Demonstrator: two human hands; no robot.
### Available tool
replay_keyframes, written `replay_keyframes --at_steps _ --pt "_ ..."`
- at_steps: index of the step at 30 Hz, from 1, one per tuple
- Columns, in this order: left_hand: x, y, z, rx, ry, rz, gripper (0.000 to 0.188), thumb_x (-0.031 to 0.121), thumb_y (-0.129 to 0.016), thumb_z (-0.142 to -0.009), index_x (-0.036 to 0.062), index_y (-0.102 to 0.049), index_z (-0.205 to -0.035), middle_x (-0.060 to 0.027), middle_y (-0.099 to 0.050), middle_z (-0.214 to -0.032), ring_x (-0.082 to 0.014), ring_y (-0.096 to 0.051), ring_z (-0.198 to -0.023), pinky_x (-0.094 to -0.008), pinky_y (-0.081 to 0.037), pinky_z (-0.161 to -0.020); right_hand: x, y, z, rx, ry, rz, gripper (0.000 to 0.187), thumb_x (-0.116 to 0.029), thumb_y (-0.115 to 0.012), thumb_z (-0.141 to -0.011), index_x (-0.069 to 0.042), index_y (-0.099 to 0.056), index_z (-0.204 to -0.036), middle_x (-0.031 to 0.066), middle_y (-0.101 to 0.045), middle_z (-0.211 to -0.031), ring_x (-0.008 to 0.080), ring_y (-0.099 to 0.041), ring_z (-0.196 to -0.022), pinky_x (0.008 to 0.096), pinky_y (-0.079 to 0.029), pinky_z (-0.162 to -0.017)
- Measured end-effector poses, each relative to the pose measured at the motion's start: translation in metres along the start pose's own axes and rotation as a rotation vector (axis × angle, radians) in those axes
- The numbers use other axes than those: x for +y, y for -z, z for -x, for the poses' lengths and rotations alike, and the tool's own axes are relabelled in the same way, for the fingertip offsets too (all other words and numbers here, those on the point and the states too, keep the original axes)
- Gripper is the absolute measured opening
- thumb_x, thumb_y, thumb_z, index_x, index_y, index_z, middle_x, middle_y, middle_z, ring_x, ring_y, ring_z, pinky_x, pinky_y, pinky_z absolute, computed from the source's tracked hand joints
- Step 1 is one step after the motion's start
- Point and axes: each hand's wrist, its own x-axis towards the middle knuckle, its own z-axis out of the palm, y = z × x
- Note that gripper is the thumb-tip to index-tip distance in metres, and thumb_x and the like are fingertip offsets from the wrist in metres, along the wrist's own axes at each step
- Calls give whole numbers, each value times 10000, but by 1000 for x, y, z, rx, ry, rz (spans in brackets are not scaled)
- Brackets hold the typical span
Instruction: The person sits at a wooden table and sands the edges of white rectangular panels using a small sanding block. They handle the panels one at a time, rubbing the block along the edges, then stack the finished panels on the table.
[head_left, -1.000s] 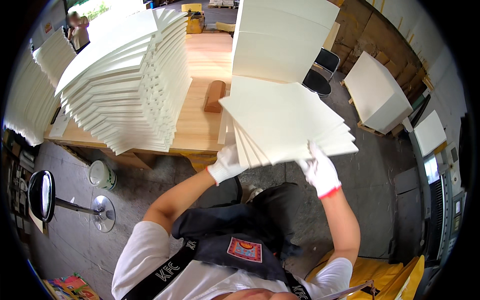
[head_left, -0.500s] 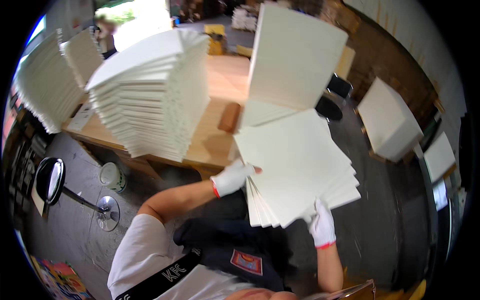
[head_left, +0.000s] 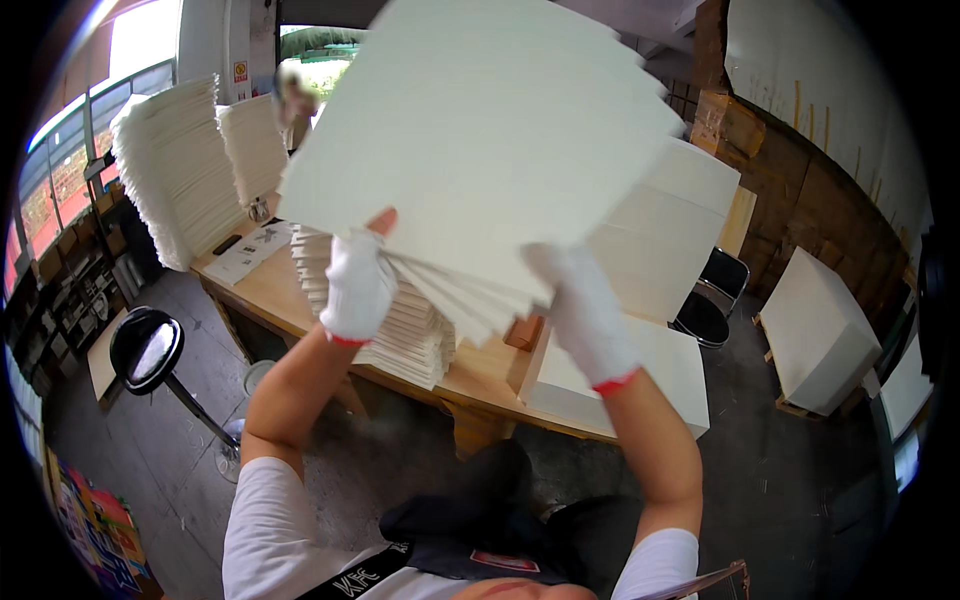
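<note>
Raised in front of me is a fanned batch of large white boards or thick sheets (head_left: 470, 140), held by its near edge in both hands. My left hand (head_left: 358, 285), in a white glove with a red cuff, grips the left near corner, thumb on top. My right hand (head_left: 585, 310), gloved alike and slightly blurred, is closed at the right near edge. Beneath the batch, partly covered by it, a tall stack of the same sheets (head_left: 415, 340) stands on the wooden table (head_left: 480, 378). A lower white pile (head_left: 625, 370) lies at the table's right.
A brown block (head_left: 522, 332) sits between the piles. Behind the right pile rises another white stack (head_left: 680, 200). More stacks (head_left: 175, 175) stand far left. A black stool (head_left: 148, 348), a black chair (head_left: 705, 310) and a palletised white stack (head_left: 815, 335) surround the table. A person (head_left: 295, 105) is in the background.
Both hands have lifted the fanned sheets up and leftward, from in front of the right pile to above the tall left stack. The view has also shifted.
</note>
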Motion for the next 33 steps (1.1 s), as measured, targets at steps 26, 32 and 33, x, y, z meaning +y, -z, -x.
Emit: replay_keyframes --at_steps 26,32,33 --pt "2 34 -113 179 338 -257 300 118 -581 -979 -19 -507 -1235 -130 -512 -1221 -288 -519 -1220 -538 -439 -1106 26 34 107 -392 -731 -9 517 -396 -508 -1046 -32 -485 -1412 172 -684 -1094 236 -710 -905 364 -598 -780" --pt "20 44 -122 219 475 43 269 197 -534 -1034 130 -528 -1294 -127 -543 -1283 -293 -513 -1245 -571 -356 -1157 35 64 127 -216 -830 -97 544 -411 -584 -1008 -6 -527 -1366 187 -685 -1074 242 -711 -853 344 -594 -735" --pt "34 -6 -102 469 597 240 362 250 -596 -989 164 -536 -1335 -155 -627 -1310 -253 -578 -1258 -499 -359 -1133 36 75 135 -197 -845 -88 548 -408 -572 -1012 -3 -515 -1376 194 -685 -1071 252 -712 -854 350 -596 -729"
